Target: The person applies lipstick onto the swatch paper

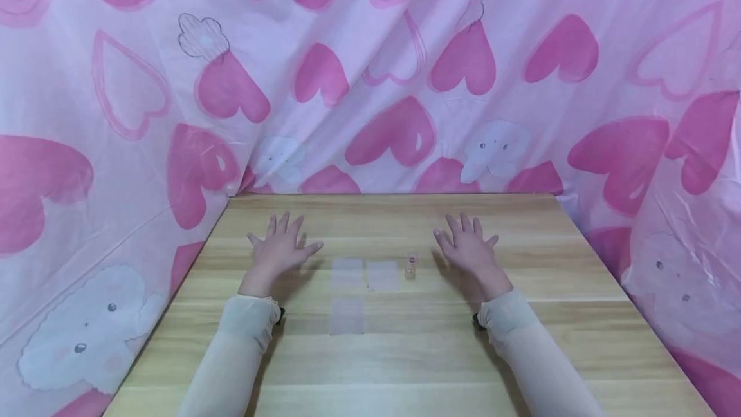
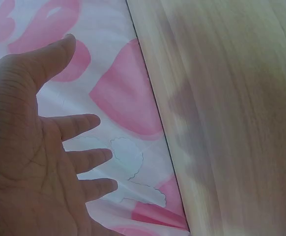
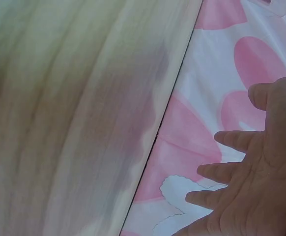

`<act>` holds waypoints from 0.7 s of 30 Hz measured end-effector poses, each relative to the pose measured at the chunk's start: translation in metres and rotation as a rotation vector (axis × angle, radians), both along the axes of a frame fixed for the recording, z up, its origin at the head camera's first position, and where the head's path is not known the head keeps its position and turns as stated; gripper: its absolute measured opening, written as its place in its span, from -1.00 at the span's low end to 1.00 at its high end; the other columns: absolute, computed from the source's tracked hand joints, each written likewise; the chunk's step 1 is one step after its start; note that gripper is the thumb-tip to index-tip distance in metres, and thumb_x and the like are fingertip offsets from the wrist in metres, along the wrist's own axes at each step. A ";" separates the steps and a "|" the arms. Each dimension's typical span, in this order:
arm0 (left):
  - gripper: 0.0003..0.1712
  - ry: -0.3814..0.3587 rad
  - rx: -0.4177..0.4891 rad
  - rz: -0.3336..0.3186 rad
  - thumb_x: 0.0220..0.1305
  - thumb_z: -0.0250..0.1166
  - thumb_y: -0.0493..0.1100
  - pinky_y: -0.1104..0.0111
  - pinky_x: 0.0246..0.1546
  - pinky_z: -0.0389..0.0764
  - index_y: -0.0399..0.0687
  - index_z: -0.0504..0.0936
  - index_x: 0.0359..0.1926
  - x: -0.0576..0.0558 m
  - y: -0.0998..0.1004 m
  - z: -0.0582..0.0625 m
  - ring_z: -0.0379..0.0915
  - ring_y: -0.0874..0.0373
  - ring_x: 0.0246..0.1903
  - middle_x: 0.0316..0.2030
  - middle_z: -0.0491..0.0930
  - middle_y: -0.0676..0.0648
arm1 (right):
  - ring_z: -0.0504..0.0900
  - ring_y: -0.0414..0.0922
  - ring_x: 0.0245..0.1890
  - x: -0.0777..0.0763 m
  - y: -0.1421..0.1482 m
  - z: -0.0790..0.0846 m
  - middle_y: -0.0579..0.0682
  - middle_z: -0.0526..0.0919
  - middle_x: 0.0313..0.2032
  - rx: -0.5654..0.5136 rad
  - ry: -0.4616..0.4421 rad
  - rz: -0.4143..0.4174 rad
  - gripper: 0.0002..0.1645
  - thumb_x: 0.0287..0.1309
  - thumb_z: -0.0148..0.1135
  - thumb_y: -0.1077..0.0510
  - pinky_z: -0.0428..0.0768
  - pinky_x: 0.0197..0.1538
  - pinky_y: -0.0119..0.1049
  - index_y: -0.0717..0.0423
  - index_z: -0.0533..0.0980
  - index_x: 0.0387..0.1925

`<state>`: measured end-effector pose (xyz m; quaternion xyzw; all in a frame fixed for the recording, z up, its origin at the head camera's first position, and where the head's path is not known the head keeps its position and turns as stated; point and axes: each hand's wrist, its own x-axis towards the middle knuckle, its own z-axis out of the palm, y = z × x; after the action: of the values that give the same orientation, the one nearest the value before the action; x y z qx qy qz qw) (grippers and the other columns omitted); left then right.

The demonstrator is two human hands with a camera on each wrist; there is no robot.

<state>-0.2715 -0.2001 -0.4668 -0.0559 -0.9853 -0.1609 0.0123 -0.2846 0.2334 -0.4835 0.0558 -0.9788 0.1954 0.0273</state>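
Pink heart-print cloth [image 1: 393, 50] behind wood-grain surface [image 1: 417, 372]. Left hand [image 1: 278, 252] at centre left of frame, right hand [image 1: 471, 253] at centre right, both with fingers spread. Between them, mid-frame: three translucent squares [image 1: 347, 316], small pinkish container [image 1: 411, 266] just right of upper pair.

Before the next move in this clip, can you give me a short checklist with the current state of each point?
1. Left hand free: ok, fingers spread, holding nothing.
2. Right hand free: ok, fingers spread, holding nothing.
3. Pale squares not overlapping: ok. The far-left square and far-right square lie side by side; the near square lies on the person's side of the far-left one.
4. Small clear container unobstructed: ok, between the far-right square and right hand, touching neither.
5. Container standing upright: cannot tell from the head view.
6. Small things visible in the wrist views for close checking: not ok, neither shows the squares.
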 end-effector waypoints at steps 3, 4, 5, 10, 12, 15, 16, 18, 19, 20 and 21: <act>0.12 0.002 0.006 -0.006 0.23 0.07 0.57 -0.57 0.08 -0.62 0.05 0.08 0.58 -0.001 0.001 0.001 -0.44 -0.37 0.52 0.58 -0.15 -0.26 | -0.24 0.47 0.49 0.000 0.000 0.001 0.31 -0.12 0.56 -0.003 0.003 0.012 -0.08 0.45 -0.30 -0.44 -0.32 0.15 0.72 0.05 0.09 0.56; 0.11 0.003 0.006 -0.009 0.23 0.07 0.57 -0.56 0.08 -0.63 0.05 0.08 0.59 -0.001 0.001 0.001 -0.44 -0.36 0.52 0.58 -0.15 -0.26 | -0.22 0.45 0.49 0.001 0.000 0.001 0.31 -0.10 0.55 -0.011 0.005 0.022 -0.10 0.46 -0.28 -0.41 -0.29 0.16 0.71 0.06 0.11 0.55; 0.11 0.005 0.008 -0.013 0.23 0.08 0.57 -0.56 0.08 -0.64 0.05 0.08 0.58 -0.002 0.002 0.001 -0.43 -0.36 0.52 0.58 -0.15 -0.25 | -0.17 0.43 0.50 0.001 0.001 0.000 0.31 -0.05 0.54 -0.015 0.012 0.040 -0.14 0.47 -0.25 -0.38 -0.22 0.20 0.69 0.08 0.16 0.53; 0.08 0.016 0.000 -0.066 0.25 0.11 0.52 -0.58 0.12 -0.55 0.02 0.11 0.57 -0.003 0.015 0.004 -0.32 -0.41 0.51 0.56 -0.07 -0.27 | 0.27 0.34 0.38 0.006 0.000 0.000 0.38 0.33 0.36 -0.190 -0.038 0.284 -0.40 0.43 0.08 0.03 0.23 0.33 0.38 0.29 0.36 0.35; 0.06 0.017 -0.001 -0.103 0.27 0.12 0.50 -0.58 0.16 -0.46 0.01 0.13 0.56 -0.002 0.025 0.006 -0.26 -0.40 0.50 0.55 -0.02 -0.26 | 0.38 0.32 0.31 0.008 -0.003 0.001 0.37 0.40 0.31 -0.287 -0.142 0.393 -0.38 0.37 0.18 0.11 0.32 0.34 0.26 0.35 0.34 0.34; 0.00 0.021 0.013 -0.181 0.28 0.15 0.46 -0.56 0.21 -0.31 0.01 0.21 0.54 -0.001 0.046 0.008 -0.15 -0.35 0.50 0.53 0.10 -0.19 | 0.46 0.21 0.26 0.011 -0.012 0.000 0.23 0.49 0.25 -0.342 -0.290 0.467 -0.35 0.33 0.27 0.03 0.40 0.31 0.16 0.26 0.37 0.33; -0.02 0.025 0.020 -0.213 0.29 0.16 0.45 -0.56 0.22 -0.27 0.01 0.24 0.53 0.000 0.054 0.009 -0.11 -0.33 0.50 0.51 0.15 -0.17 | 0.48 0.14 0.24 0.011 -0.016 -0.001 0.16 0.52 0.21 -0.343 -0.318 0.479 -0.38 0.32 0.30 -0.01 0.42 0.31 0.10 0.21 0.41 0.29; -0.07 0.028 0.038 -0.276 0.30 0.18 0.42 -0.55 0.23 -0.21 0.02 0.29 0.50 0.001 0.071 0.010 -0.05 -0.29 0.49 0.48 0.24 -0.14 | 0.51 0.02 0.16 0.010 -0.023 -0.003 0.03 0.57 0.10 -0.335 -0.330 0.498 -0.49 0.27 0.36 -0.03 0.47 0.26 0.02 0.12 0.49 0.15; -0.09 0.033 0.041 -0.304 0.30 0.19 0.42 -0.54 0.24 -0.18 0.04 0.32 0.49 0.001 0.079 0.010 -0.02 -0.27 0.49 0.46 0.28 -0.12 | 0.51 -0.03 0.11 0.011 -0.026 -0.004 -0.03 0.58 0.04 -0.325 -0.326 0.504 -0.56 0.24 0.39 -0.01 0.48 0.22 -0.02 0.07 0.51 0.06; -0.11 0.034 0.043 -0.328 0.30 0.18 0.42 -0.52 0.26 -0.17 0.06 0.33 0.48 0.002 0.087 0.010 0.00 -0.24 0.49 0.44 0.30 -0.09 | 0.51 -0.07 0.04 0.010 -0.028 -0.004 -0.06 0.58 -0.03 -0.316 -0.318 0.511 -0.62 0.20 0.42 0.02 0.49 0.18 -0.07 0.04 0.52 -0.01; -0.13 0.037 0.046 -0.351 0.30 0.19 0.42 -0.50 0.27 -0.16 0.08 0.34 0.47 0.002 0.096 0.010 0.04 -0.19 0.48 0.42 0.34 -0.07 | 0.51 -0.08 -0.01 0.010 -0.031 -0.005 -0.07 0.58 -0.08 -0.309 -0.310 0.520 -0.64 0.18 0.44 0.04 0.50 0.14 -0.09 0.04 0.53 -0.07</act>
<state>-0.2695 -0.1046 -0.4565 -0.2299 -0.9560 -0.1822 0.0035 -0.2744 0.2026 -0.4882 0.2684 -0.8830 0.3480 -0.1647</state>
